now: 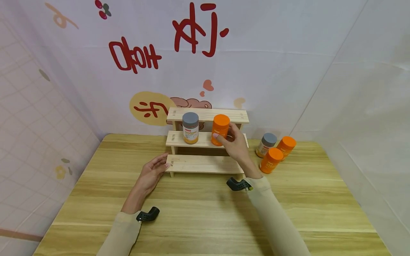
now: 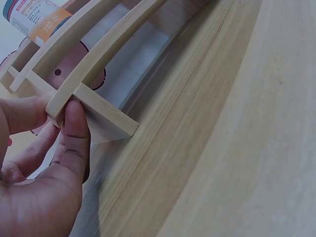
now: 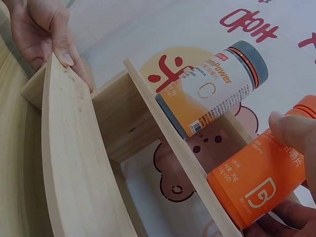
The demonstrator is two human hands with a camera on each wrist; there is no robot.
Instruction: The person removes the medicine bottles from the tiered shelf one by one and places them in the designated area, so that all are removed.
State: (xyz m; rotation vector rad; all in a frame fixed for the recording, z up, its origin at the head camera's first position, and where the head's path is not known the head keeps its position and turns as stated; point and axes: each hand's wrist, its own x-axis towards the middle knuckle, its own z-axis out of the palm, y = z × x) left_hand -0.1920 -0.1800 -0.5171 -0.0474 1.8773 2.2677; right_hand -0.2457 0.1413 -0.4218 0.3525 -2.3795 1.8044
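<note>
A three-tier wooden shelf (image 1: 205,164) stands on the table against the back wall. On its middle tier is a grey-capped supplement bottle (image 1: 190,128) with a white and orange label. Beside it, to the right, my right hand (image 1: 236,143) grips an orange supplement bottle (image 1: 220,130) between thumb and fingers. The right wrist view shows the base of this orange bottle (image 3: 261,173) at the middle tier's board. My left hand (image 1: 154,174) pinches the left end of the lowest tier (image 2: 74,81), thumb on top and fingers beneath.
Right of the shelf, a grey-capped bottle (image 1: 266,145) and two orange bottles, one in front (image 1: 271,160) and one behind (image 1: 287,144), stand close together on the wooden table (image 1: 198,213). A white printed sheet (image 1: 272,71) hangs behind and along both sides.
</note>
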